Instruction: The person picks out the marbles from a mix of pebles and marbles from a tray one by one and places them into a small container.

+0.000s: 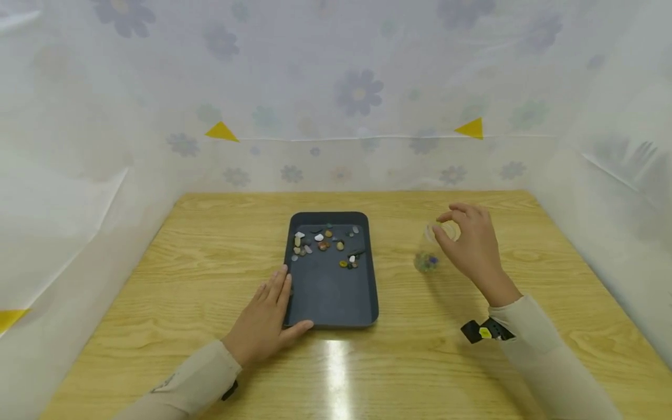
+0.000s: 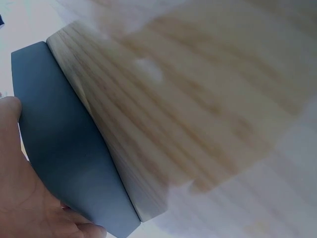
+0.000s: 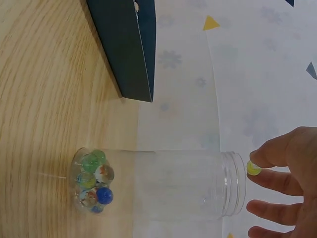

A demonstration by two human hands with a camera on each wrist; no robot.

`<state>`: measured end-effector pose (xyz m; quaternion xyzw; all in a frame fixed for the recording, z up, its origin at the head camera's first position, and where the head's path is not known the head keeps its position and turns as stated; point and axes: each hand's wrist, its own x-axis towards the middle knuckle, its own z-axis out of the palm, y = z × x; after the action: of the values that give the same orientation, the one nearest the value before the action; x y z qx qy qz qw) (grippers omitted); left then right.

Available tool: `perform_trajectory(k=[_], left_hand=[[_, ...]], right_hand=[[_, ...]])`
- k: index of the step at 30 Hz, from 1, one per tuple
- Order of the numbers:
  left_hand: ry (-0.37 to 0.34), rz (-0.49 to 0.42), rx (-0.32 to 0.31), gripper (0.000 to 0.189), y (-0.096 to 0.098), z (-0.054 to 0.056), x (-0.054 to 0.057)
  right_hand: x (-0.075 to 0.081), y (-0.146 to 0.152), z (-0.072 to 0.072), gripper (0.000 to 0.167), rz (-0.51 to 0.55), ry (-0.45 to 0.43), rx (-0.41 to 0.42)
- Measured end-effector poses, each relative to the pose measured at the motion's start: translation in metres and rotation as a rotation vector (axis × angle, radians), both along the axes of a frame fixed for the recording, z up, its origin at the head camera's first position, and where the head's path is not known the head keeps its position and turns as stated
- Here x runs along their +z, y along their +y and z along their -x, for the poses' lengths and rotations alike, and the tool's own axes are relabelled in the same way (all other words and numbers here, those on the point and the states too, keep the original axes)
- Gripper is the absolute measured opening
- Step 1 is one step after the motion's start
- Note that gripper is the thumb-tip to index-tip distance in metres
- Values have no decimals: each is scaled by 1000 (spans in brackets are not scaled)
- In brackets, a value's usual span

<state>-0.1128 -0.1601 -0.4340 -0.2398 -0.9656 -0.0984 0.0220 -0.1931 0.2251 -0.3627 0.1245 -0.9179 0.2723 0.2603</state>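
Observation:
My right hand [image 1: 469,242] pinches a yellow-green marble [image 3: 253,168] between thumb and finger, right at the mouth of a clear jar [image 3: 178,186]. Several glass marbles [image 3: 91,173], green, blue and mottled, lie at the bottom of this upright jar. To its left is a dark rectangular tray [image 1: 331,300]. My left hand [image 1: 265,321] rests against the tray's near left corner, its fingers laid straight along the side and the thumb at the front edge. In the left wrist view, that hand's fingers touch the tray's outer wall [image 2: 64,134].
Several small pebbles [image 1: 322,245] in white, brown and dark tones are scattered over the far half of the tray. Tray and jar stand on a wood-grain table [image 1: 236,233]. Flower-patterned white sheeting [image 1: 315,87] with yellow triangles surrounds the table's back and sides.

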Motion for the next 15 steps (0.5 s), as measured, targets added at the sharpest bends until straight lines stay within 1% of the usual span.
perform_trajectory(k=[3,7,11,15], left_hand=[[-7,-4,-3,97,0,0,-1],[-5,-6,-4,97,0,0,0],[10,1,-7,96,0,1,0],[22,5,-15,96,1,1,0]], right_hand=[[-3,3,-3,14,1,-15,3],[-6,7,-4,15,4,-38,10],[-8,9,-4,18,4,-73,5],[-7,11,-4,18,4,-87,2]])
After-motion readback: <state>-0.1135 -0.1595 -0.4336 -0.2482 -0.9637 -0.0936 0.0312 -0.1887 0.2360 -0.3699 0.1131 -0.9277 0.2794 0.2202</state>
